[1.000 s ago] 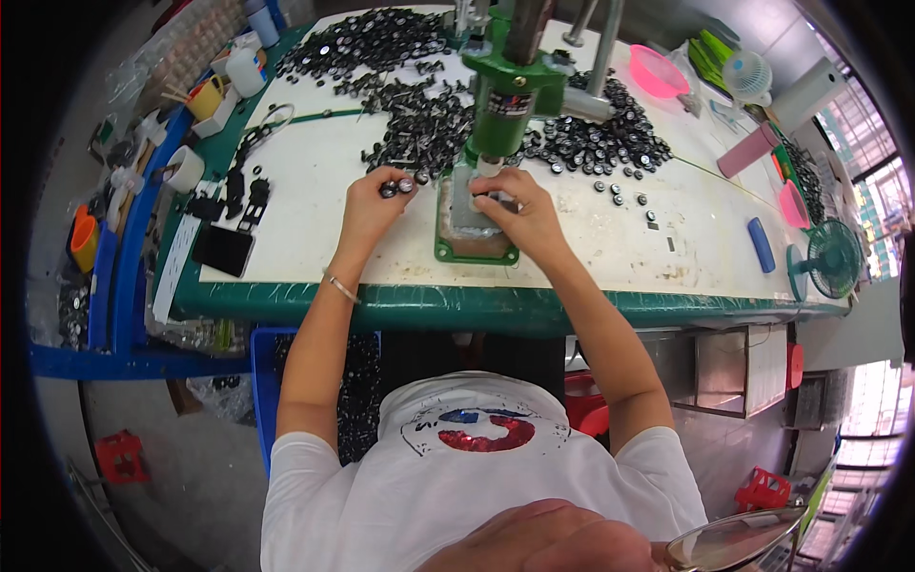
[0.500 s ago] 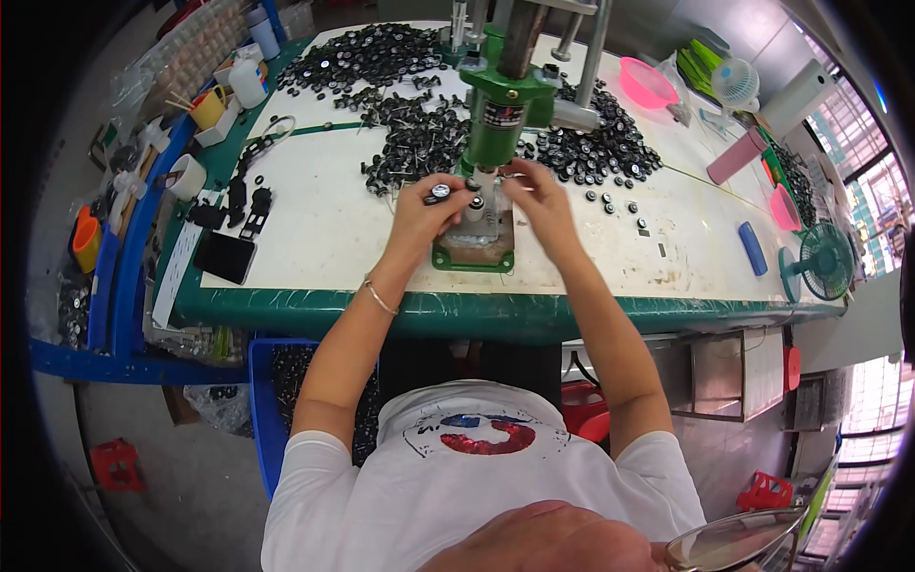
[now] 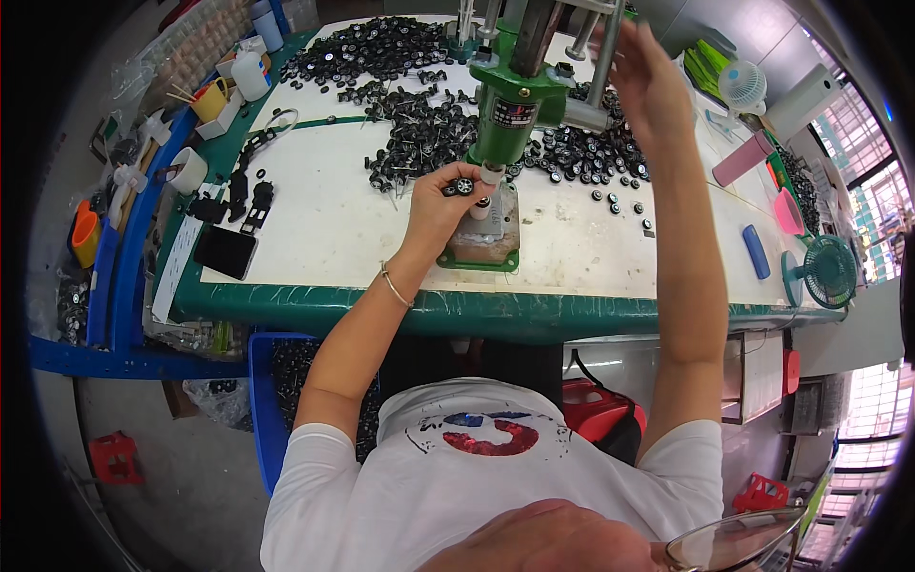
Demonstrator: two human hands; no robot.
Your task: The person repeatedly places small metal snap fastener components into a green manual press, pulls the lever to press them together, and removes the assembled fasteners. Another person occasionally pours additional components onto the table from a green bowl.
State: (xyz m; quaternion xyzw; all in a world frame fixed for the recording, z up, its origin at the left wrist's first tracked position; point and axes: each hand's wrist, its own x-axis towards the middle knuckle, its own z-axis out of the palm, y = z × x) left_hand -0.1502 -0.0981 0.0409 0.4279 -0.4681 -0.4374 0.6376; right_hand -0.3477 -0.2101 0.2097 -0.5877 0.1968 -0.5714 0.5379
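Observation:
My left hand (image 3: pixel 444 202) is closed at the foot of a green bench press (image 3: pixel 505 124), fingers pinching a small black toy wheel (image 3: pixel 464 187) with a silver hub. Another dark piece shows beside that wheel within the same fingers. These fingertips are right under the press ram (image 3: pixel 492 174), above a pale round post (image 3: pixel 479 207) on the base plate (image 3: pixel 486 250). Raised at the upper right, my right hand (image 3: pixel 653 91) is beside the slanting metal lever (image 3: pixel 602 62) of the press. Its fingers are blurred and partly cut off from sight, so their grip is unclear.
Black wheels lie in a large heap (image 3: pixel 367 52) at the back, wheels with thin axles (image 3: pixel 424 138) left of the press, and more wheels (image 3: pixel 586 153) to its right. A phone (image 3: pixel 226 254), a blue bar-shaped object (image 3: pixel 755 251) and a small green fan (image 3: pixel 827 272) are on the table.
My right hand has left the press base and swung up to the right beside the lever, now covering the pink bowl. My left hand stays under the ram with the wheel.

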